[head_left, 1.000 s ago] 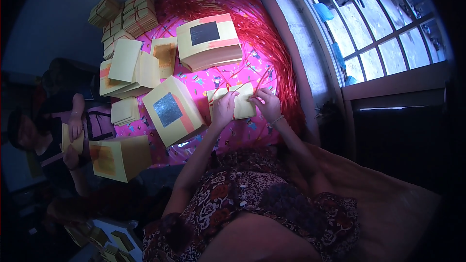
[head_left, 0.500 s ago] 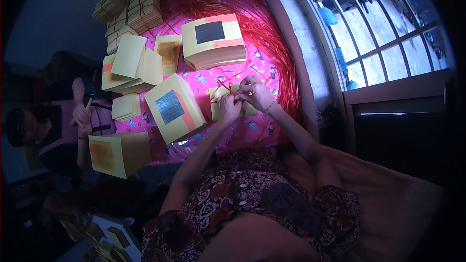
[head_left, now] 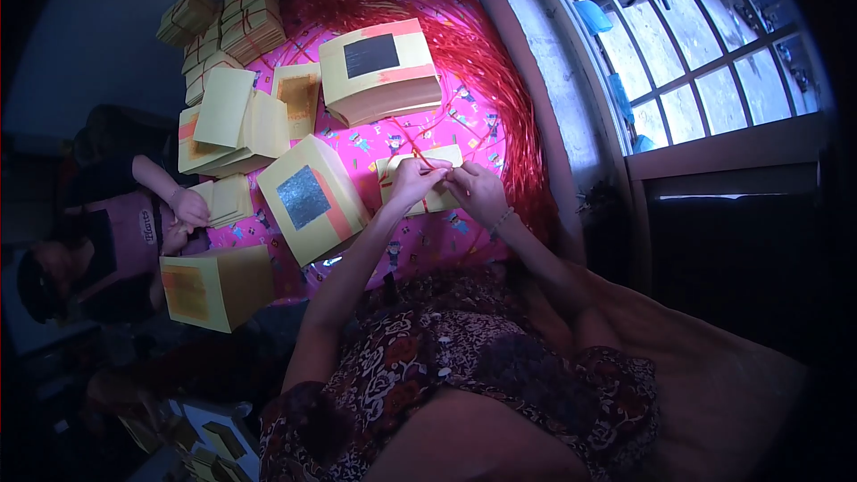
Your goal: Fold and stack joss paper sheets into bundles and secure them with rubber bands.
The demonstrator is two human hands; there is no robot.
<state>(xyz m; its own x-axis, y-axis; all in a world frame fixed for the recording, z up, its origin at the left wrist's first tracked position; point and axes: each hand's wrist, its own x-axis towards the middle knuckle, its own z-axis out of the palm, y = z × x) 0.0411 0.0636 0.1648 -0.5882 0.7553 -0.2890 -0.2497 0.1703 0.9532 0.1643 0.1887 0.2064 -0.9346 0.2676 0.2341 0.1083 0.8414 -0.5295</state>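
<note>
Holding a small yellow paper bundle between them, left hand and right hand each pinch a red string across its top; bundle rests on the pink patterned cloth. Beside it: yellow stack with dark panel. Farther: larger stack, red fringe. Left: another person's hand on small stack.

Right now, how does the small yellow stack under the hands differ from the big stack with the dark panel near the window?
The small yellow stack is thin and has red string across it; the big stack is thick, with no string that I can see. The left hand and right hand rest on the small stack; nothing touches the big stack. The big stack's top has a dark panel and an orange band. Both lie flat on the pink sheet.
</note>
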